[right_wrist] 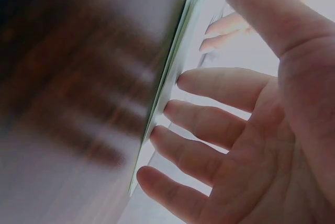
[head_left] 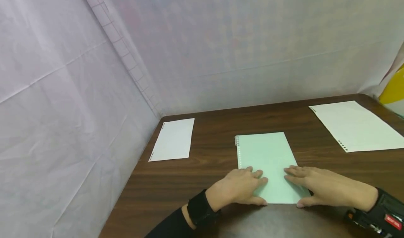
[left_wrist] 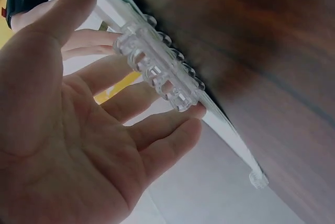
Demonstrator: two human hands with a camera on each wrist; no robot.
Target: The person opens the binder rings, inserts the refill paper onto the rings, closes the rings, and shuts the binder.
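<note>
A pale green stack of sheets (head_left: pixel 266 154) lies on the brown table (head_left: pixel 202 178), with punched holes along its left edge. My left hand (head_left: pixel 243 187) rests flat on its near left corner, fingers straight. My right hand (head_left: pixel 310 185) lies flat on the near right corner, thumb at the front edge. In the left wrist view a clear plastic binding comb (left_wrist: pixel 157 69) sits along the stack's edge (left_wrist: pixel 230 132), beside my open left hand (left_wrist: pixel 104 124). The right wrist view shows my right hand's fingers (right_wrist: pixel 209 119) spread against the stack's edge (right_wrist: pixel 172 77).
A white punched sheet (head_left: pixel 173 140) lies at the table's far left corner, and a larger one (head_left: pixel 356 126) at the far right. White sheeting covers the walls on the left and behind. Something yellow (head_left: pixel 394 87) shows at the right edge.
</note>
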